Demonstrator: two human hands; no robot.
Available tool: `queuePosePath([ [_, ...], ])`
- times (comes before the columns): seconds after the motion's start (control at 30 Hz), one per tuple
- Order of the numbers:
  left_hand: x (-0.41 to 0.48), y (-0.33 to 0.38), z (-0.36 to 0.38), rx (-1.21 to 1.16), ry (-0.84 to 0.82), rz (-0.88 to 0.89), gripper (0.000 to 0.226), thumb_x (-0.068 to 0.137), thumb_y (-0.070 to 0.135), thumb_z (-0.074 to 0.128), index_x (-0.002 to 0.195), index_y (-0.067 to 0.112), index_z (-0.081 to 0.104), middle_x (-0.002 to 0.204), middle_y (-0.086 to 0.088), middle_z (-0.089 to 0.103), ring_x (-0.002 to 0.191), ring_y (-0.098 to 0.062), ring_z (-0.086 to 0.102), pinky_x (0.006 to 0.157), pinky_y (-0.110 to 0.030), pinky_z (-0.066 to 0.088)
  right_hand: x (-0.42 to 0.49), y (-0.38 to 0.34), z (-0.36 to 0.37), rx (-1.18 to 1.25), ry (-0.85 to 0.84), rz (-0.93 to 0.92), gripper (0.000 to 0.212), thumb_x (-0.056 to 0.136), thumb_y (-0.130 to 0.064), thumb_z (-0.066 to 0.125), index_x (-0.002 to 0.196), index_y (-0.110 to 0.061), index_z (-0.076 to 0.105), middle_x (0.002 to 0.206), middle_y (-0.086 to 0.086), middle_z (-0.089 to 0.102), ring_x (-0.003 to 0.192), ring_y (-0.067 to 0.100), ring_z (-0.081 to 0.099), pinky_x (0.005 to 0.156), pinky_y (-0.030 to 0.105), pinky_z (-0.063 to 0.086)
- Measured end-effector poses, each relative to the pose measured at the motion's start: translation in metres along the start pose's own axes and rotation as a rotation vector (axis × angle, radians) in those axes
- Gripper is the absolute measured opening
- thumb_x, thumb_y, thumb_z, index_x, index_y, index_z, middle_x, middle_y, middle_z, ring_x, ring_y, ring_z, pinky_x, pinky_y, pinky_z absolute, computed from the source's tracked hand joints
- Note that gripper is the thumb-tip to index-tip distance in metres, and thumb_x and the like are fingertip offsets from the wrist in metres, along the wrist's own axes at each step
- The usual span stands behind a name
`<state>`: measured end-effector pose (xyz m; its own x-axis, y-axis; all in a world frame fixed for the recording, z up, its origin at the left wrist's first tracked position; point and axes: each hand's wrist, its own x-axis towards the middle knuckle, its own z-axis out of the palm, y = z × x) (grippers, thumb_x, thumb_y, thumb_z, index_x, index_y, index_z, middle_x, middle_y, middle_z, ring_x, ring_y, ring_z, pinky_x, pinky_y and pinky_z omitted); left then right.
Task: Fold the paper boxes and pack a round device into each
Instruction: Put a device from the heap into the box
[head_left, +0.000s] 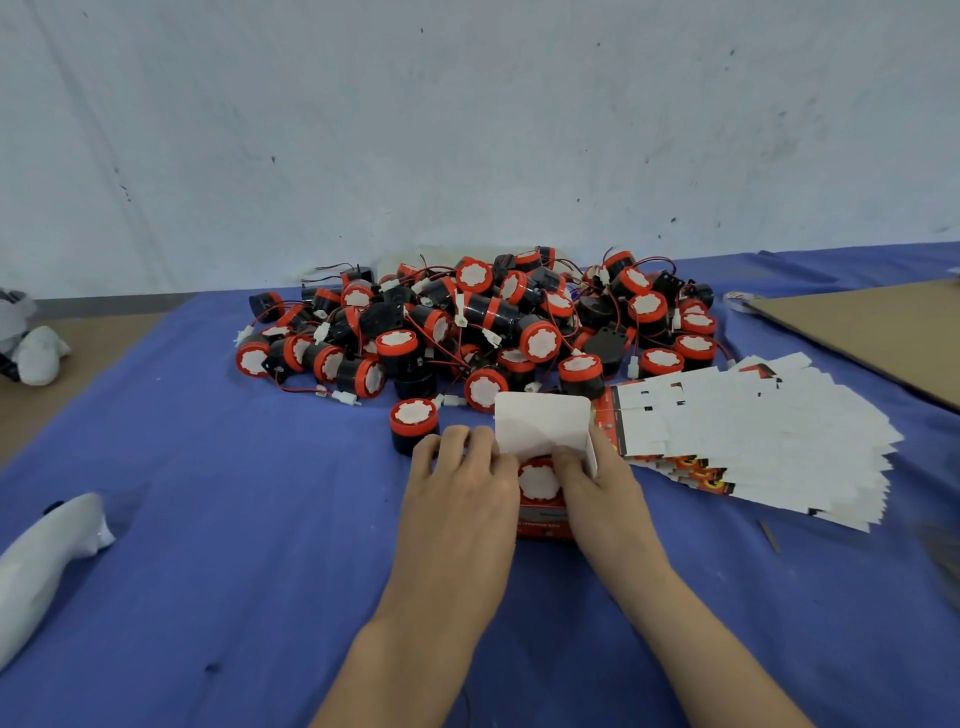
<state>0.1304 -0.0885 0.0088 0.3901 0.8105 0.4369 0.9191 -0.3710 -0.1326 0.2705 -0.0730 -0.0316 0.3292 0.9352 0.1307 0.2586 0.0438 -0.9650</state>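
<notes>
I've got the left hand (457, 478) and right hand (605, 486) gripping a small red paper box (543, 526) on the blue cloth (234, 519). A round red-and-black device (539, 480) sits inside, and the white lid flap (543, 422) stands open.

Packing workshop: heaped round devices (483, 322), stacked flat boxes (753, 436).

Blue cloth (234, 493) spread across the brown surface (78, 374), pale scuffed wall (467, 130) behind. Cardboard sheet (862, 332) lying far right. White object (47, 566) at the left edge.
</notes>
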Motion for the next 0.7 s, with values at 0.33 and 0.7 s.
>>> queuePosePath([
  [0.33,-0.004,0.0,0.016,-0.189,0.11,0.052,0.058,0.055,-0.001,0.085,0.109,0.019,0.074,0.089,0.002,0.075,0.084,-0.024,0.07,0.078,-0.04,0.056,-0.004,-0.007,0.006,0.16,0.083,0.03,0.027,0.1,-0.019,0.049,0.111,-0.035,0.068,0.096,-0.015,0.072,0.092,0.006,0.067,0.064,0.018,0.052],
  [0.7,-0.013,0.005,0.019,-0.31,0.195,0.091,0.033,0.081,0.013,0.074,0.113,0.02,0.07,0.102,0.003,0.071,0.083,-0.017,0.067,0.074,-0.033,0.055,-0.003,-0.008,0.008,0.223,0.13,0.101,0.05,0.088,0.001,0.043,0.096,-0.039,0.073,0.087,-0.007,0.076,0.089,0.027,0.07,0.077,0.053,0.06],
])
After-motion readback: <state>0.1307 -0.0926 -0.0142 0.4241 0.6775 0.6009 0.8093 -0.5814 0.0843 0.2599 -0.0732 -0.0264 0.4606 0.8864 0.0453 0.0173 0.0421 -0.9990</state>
